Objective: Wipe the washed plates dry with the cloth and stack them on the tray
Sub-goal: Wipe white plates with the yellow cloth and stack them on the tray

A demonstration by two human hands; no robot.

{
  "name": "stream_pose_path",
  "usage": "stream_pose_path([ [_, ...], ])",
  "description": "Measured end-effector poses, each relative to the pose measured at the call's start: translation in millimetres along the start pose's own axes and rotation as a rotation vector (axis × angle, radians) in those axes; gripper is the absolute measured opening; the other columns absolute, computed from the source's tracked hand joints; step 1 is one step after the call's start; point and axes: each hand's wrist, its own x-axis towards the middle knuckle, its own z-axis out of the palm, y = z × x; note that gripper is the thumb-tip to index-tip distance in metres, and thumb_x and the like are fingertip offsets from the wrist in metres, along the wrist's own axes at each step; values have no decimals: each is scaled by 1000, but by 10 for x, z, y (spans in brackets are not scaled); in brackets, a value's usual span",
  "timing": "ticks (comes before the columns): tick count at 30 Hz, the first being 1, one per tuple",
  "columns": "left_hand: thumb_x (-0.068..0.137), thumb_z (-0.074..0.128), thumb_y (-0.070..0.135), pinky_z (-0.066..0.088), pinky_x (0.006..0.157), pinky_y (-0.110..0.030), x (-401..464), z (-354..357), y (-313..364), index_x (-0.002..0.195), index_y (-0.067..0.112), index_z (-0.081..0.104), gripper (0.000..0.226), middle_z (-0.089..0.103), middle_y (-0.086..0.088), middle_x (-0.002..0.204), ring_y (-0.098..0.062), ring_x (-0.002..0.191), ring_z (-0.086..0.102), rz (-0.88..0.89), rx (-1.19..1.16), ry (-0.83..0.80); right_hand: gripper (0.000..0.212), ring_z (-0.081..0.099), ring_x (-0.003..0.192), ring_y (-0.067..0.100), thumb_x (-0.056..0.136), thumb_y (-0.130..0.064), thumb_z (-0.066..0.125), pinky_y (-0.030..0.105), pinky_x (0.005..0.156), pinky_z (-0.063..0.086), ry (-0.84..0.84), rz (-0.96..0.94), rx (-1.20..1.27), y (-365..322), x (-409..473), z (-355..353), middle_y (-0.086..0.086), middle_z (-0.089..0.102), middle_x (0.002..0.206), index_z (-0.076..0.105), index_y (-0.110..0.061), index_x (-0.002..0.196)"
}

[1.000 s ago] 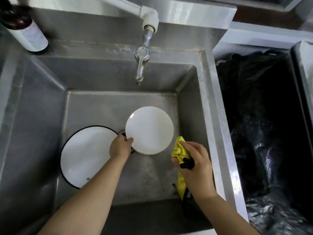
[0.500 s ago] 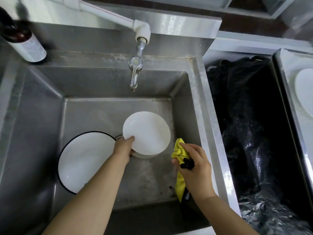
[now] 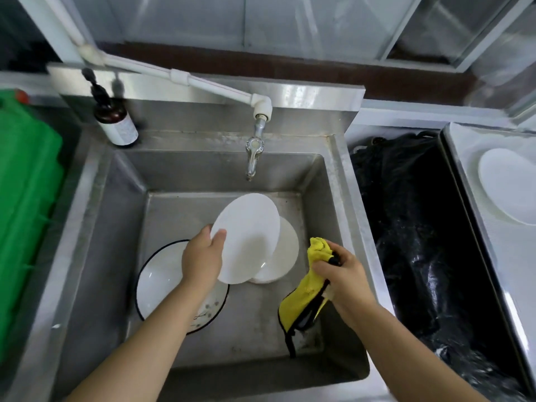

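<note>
Lifted now, my left hand [image 3: 203,256] pinches the white plate [image 3: 246,239] tilted above another plate [image 3: 285,253] in the sink [image 3: 87,227], while my right hand [image 3: 342,274] grips the yellow cloth [image 3: 307,291].

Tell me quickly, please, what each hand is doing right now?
Left hand: grips the tilted plate by its rim.
Right hand: holds the cloth.

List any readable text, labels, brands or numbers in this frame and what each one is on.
No text can be read.
Pump bottle at the sink's back left corner: pale label, print too blurred to read.
Black-rimmed plate in the sink: small dark marks near its lower edge, too small to tell whether they are print or decoration.
Plates, yellow cloth, tap, green container: no visible text.
</note>
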Motion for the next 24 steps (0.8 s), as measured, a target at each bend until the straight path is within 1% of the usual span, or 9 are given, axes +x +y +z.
stream_pose_path([
  [2, 96, 48, 31, 42, 66, -34, -120, -153, 150, 85, 20, 56, 17, 63, 2, 79, -26, 79, 59, 95, 109, 22, 44, 68, 87, 29, 79, 15, 58, 46, 80, 55, -53, 1, 36, -108, -80, 19, 10, 71, 93, 66, -19, 107],
  [6, 97, 48, 30, 39, 62, -33, -368, -449, 504, 86, 19, 59, 18, 63, 3, 75, -27, 77, 59, 235, 186, 49, 54, 67, 77, 23, 62, 6, 60, 37, 66, 55, -184, -29, 21, -345, -251, 38, 7, 69, 88, 63, -18, 110],
  [9, 97, 51, 28, 32, 63, -31, -570, -666, 804, 101, 9, 65, 24, 69, -7, 87, -25, 78, 58, 372, 233, 128, 52, 65, 81, 21, 72, 19, 58, 35, 68, 55, -216, -151, -70, -493, -341, 16, 6, 67, 91, 60, -16, 110],
  [11, 97, 50, 28, 41, 69, -34, -714, -799, 1017, 103, 7, 65, 27, 70, -10, 90, -29, 82, 61, 451, 285, 190, 52, 65, 84, 15, 73, 19, 60, 24, 65, 53, -198, -270, -152, -595, -398, -13, 2, 67, 95, 59, -20, 107],
  [13, 97, 50, 30, 48, 74, -42, -875, -915, 1236, 102, 7, 65, 29, 69, -11, 88, -32, 83, 62, 502, 293, 258, 53, 64, 91, 15, 72, 14, 66, 24, 71, 54, -188, -356, -203, -713, -449, -59, 1, 65, 101, 57, -20, 112],
  [16, 95, 50, 37, 49, 72, -41, -1147, -1028, 1567, 99, 9, 66, 32, 68, -9, 84, -30, 80, 61, 558, 222, 355, 58, 63, 99, 16, 71, 5, 73, 30, 81, 55, -166, -470, -247, -969, -537, -185, 3, 63, 110, 55, -19, 120],
  [20, 85, 45, 47, 51, 69, -44, -1464, -1055, 1932, 90, 6, 63, 45, 67, -11, 78, -29, 75, 61, 560, 31, 471, 50, 65, 89, 5, 71, 0, 77, 15, 67, 51, -270, -626, -236, -1360, -702, -412, -2, 66, 102, 57, -34, 101],
  [22, 84, 48, 46, 51, 67, -43, -1594, -1041, 2065, 81, 12, 62, 37, 65, -4, 73, -24, 70, 60, 560, -61, 512, 48, 65, 91, 7, 72, 0, 77, 19, 72, 53, -305, -727, -239, -1542, -791, -493, -1, 66, 103, 58, -35, 99],
  [24, 84, 50, 44, 47, 63, -35, -1714, -1023, 2181, 73, 27, 59, 22, 61, 8, 68, -13, 65, 56, 569, -136, 557, 47, 62, 97, 11, 72, -1, 77, 28, 83, 53, -295, -878, -278, -1715, -888, -520, 0, 63, 106, 59, -37, 97],
])
